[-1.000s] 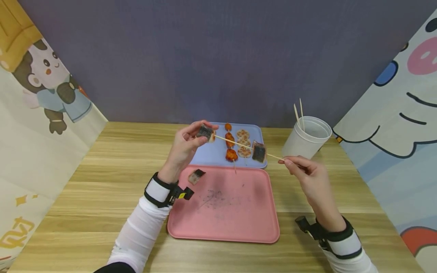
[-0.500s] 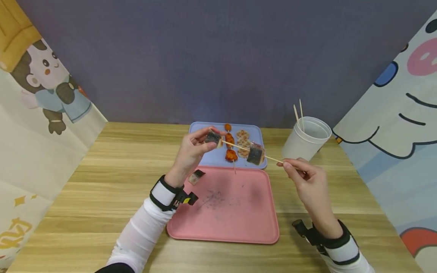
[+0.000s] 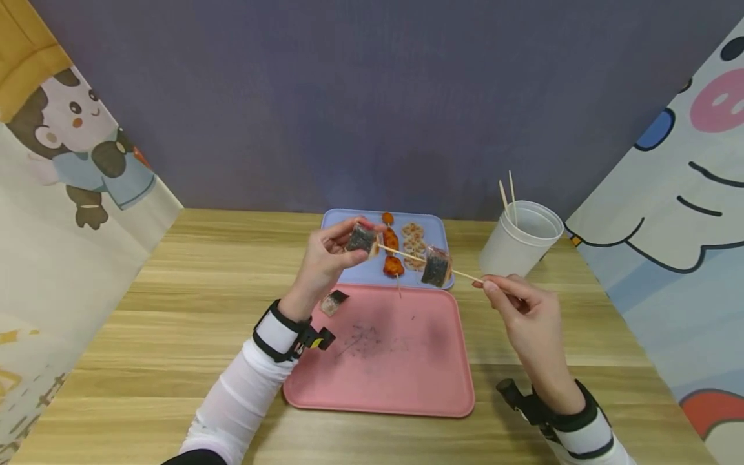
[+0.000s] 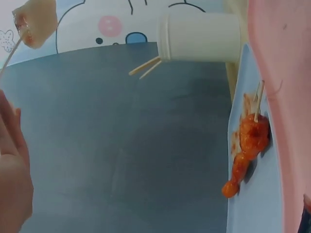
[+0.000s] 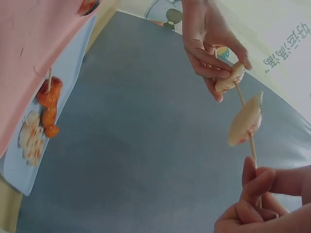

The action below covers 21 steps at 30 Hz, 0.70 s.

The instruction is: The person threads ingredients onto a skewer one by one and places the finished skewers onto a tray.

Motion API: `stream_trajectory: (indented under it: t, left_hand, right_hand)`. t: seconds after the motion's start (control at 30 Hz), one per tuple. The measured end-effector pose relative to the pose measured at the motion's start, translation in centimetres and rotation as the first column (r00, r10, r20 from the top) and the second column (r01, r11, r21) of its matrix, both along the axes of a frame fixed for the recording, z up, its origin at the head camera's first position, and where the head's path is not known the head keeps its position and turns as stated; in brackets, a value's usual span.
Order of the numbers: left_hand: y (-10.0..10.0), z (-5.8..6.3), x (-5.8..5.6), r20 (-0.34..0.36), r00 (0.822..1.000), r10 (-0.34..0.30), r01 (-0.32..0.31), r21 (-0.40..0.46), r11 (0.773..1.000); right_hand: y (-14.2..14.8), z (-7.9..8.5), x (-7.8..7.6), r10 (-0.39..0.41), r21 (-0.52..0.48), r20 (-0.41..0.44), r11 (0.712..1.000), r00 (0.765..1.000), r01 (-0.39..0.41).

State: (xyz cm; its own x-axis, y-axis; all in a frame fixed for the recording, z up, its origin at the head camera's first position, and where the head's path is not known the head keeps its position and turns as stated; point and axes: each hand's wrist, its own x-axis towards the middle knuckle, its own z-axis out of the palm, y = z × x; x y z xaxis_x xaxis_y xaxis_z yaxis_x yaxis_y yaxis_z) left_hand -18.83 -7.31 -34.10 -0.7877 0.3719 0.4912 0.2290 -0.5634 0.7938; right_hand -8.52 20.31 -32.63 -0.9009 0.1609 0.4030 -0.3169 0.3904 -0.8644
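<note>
Above the trays my left hand pinches a piece of fish with dark skin and pale flesh between thumb and fingers. A thin wooden skewer runs from that piece toward my right hand, which grips its lower end between thumb and fingertips. Partway along the skewer a second fish piece is threaded, its pale side showing in the right wrist view. A third piece of fish lies at the upper left of the pink tray, near my left wrist.
Behind the pink tray stands a blue tray bearing a skewer of orange-red glazed chunks and one of lotus root slices. At the back right, a white bucket holds a few wooden skewers. A grey wall rises behind.
My left hand has shifted right and slightly down with its fish piece, bringing it closer to the threaded one. My right hand has dipped slightly, keeping hold of the skewer.
</note>
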Motion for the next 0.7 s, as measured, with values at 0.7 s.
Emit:
stream_trajectory:
  t: [0.7]
  left_hand:
    - [1.3,-0.2,1.0,-0.066,0.996,0.052,-0.060,-0.130,0.990]
  right_hand:
    - [-0.2,0.2,0.3,0.044,-0.047,0.010,0.998,0.999,-0.043]
